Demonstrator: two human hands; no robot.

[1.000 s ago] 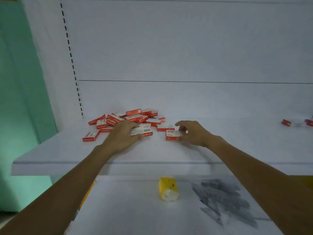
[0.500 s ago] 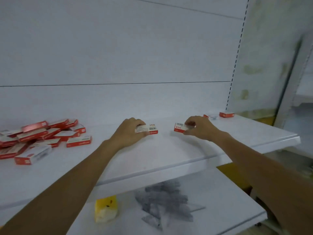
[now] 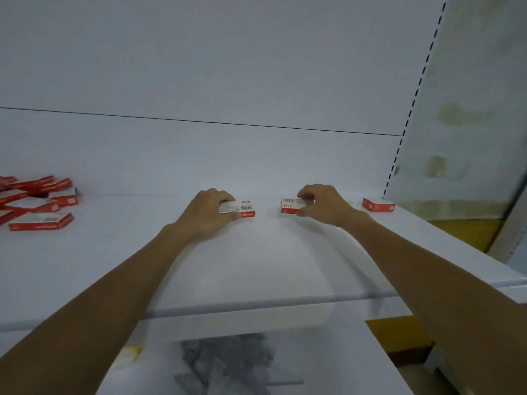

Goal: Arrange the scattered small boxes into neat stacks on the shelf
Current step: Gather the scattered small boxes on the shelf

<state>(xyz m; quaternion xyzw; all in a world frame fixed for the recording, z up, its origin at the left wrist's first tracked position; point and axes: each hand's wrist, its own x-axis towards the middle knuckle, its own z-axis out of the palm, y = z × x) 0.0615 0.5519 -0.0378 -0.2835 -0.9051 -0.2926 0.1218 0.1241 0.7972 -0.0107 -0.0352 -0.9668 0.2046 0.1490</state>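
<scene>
**Two grips, side by side**

A white metal shelf (image 3: 256, 269) runs across the view, backed by a plain white back panel (image 3: 228, 67) with one thin dark seam across it. At the right end, a white upright with a dashed row of slots (image 3: 414, 101) closes the bay. On the shelf's far left lies a loose heap of small red-and-white cardboard boxes (image 3: 37, 201), tilted and overlapping. At the far right, near the upright's foot, a lone red box (image 3: 377, 205) lies flat. Below, a lower white shelf (image 3: 328, 366) carries a grey crumpled pile (image 3: 228, 363) and a pale yellow object (image 3: 129, 356) just beside the left forearm. A mustard-yellow surface (image 3: 467, 232) shows beyond the shelf's right end.

Both bare forearms reach forward over the shelf's front edge. The hands are side by side near its middle, well apart from the heap. The left hand (image 3: 205, 212) lies palm down and grips a small red-and-white barcoded box (image 3: 243, 208), with its fingers curled over the top and the thumb against the near side. The right hand (image 3: 325, 205) pinches a second box of the same kind (image 3: 291, 206), fingers curled on its far edge and thumb on the near edge. A bare strip of shelf separates the two boxes. Both are low at the shelf's surface; whether they touch it cannot be told.
</scene>
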